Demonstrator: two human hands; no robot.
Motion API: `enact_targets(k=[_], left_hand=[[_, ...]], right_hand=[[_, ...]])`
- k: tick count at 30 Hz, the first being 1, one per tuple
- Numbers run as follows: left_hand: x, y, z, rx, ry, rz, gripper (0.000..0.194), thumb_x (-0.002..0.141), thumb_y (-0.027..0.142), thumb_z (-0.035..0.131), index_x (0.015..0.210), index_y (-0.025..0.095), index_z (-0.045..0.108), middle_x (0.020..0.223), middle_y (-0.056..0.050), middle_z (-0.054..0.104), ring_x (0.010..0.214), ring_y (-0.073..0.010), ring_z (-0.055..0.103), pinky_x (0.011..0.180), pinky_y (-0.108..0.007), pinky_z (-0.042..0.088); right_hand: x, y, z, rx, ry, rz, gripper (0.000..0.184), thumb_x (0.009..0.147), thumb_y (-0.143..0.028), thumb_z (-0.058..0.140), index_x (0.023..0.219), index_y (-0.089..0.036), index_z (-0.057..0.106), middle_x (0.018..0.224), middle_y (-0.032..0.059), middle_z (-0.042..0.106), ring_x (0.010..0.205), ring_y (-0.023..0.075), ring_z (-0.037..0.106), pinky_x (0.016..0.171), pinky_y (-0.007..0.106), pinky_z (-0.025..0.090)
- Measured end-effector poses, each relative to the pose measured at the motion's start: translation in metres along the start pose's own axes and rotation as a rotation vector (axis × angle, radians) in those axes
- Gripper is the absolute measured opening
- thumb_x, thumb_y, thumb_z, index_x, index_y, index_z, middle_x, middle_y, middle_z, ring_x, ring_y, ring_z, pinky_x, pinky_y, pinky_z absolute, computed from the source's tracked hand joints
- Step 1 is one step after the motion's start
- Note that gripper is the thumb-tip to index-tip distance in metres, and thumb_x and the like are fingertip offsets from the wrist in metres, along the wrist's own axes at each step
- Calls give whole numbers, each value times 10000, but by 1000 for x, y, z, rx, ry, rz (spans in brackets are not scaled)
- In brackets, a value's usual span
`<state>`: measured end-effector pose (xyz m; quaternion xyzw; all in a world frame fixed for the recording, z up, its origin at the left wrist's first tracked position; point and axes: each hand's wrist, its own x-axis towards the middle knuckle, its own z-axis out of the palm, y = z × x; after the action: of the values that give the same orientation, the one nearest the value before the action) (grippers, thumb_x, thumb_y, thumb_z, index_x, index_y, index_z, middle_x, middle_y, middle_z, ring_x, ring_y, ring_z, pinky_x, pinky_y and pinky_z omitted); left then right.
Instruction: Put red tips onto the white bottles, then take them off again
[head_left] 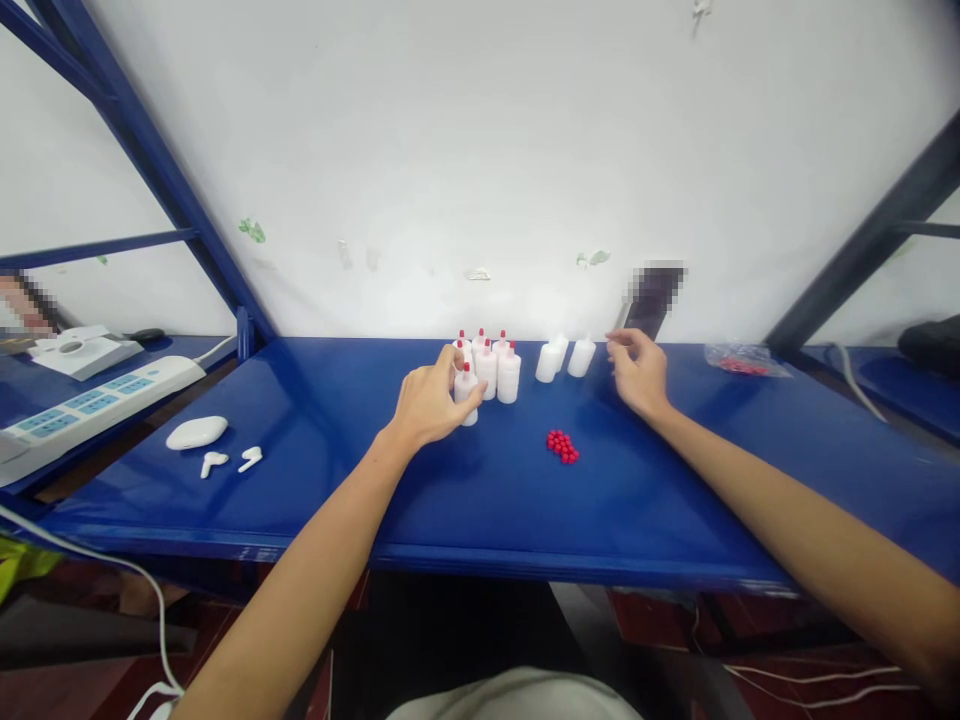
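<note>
the left hand (429,402) curls around a red-capped bottle (464,386).

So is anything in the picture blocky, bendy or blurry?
Head view: square blocks cover part of the dark panel by the wall; head view: the left post leans outward, maybe wide-lens stretch; head view: the loose red pieces look blobby, too small for detail.

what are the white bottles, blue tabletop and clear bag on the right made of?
White bottles: likely plastic, fairly matte; even milky white.
Blue tabletop: probably painted metal, laminate possible; glossy, light streaks along front edge.
Clear bag: probably thin plastic film; transparent, crinkled.
</note>
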<state>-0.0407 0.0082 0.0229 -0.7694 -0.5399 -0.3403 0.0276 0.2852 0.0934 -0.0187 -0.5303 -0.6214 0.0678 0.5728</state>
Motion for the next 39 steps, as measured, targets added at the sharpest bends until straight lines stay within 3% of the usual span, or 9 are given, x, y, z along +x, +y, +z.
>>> enact_targets(k=[5,8,13,21,24,28,32,36,39], left_hand=[[0,-12,3,-35,-121,13,425,841,513,591,1094,222,413,622,69,522,550,-165,548,561,-255,336],[0,-16,5,-32,-103,3,446,851,526,589,1124,223,409,641,72,523,570,-160,558,569,-249,346],[1,-19,8,-31,-95,-15,488,881,546,554,1221,227,408,718,45,583,626,-173,591,589,-258,372],[1,-16,6,-46,-63,-36,683,851,528,599,1399,236,313,720,50,583,632,-169,596,601,-249,372],[0,-16,3,-39,40,-25,642,855,489,604,1381,228,345,668,75,497,572,-132,529,580,-235,353],[-8,-2,4,-196,135,220,452,902,395,580,1289,203,444,664,74,446,563,-93,464,609,-219,390],[-22,29,18,-314,-214,660,316,923,399,584,1176,211,565,648,57,512,584,-91,489,626,-213,407],[-23,48,32,-305,-256,890,141,859,310,588,899,178,614,701,9,594,612,-120,507,611,-263,391],[-9,51,37,-208,-329,913,125,768,301,606,780,176,597,698,-8,595,657,-150,516,662,-306,391]], right_hand=[[5,4,7,132,-228,59,479,839,-398,594,1273,-196,563,1257,137,648,1086,268,638,873,414,529],[3,-4,6,109,-234,52,391,840,-437,606,1127,-175,649,1165,132,695,1053,268,654,924,419,506],[-3,-20,2,65,-210,45,295,809,-465,638,816,-172,675,900,82,720,853,234,659,817,370,518],[-18,-34,7,209,-367,16,323,788,-492,672,790,-189,557,807,17,609,697,158,567,636,284,459],[-24,-43,8,226,-432,12,288,816,-471,641,855,-189,596,846,26,635,746,173,584,671,295,463],[-29,-55,8,251,-586,57,301,830,-491,606,861,-194,647,812,32,679,747,199,611,681,320,474],[-34,-63,8,269,-692,61,297,795,-477,644,869,-190,661,843,35,693,746,203,627,695,330,493],[-37,-66,9,201,-718,-55,244,798,-408,645,890,-185,684,922,40,708,849,220,639,801,346,484],[-38,-65,9,180,-714,-90,224,822,-375,612,907,-181,682,938,38,706,869,217,632,820,339,470]])
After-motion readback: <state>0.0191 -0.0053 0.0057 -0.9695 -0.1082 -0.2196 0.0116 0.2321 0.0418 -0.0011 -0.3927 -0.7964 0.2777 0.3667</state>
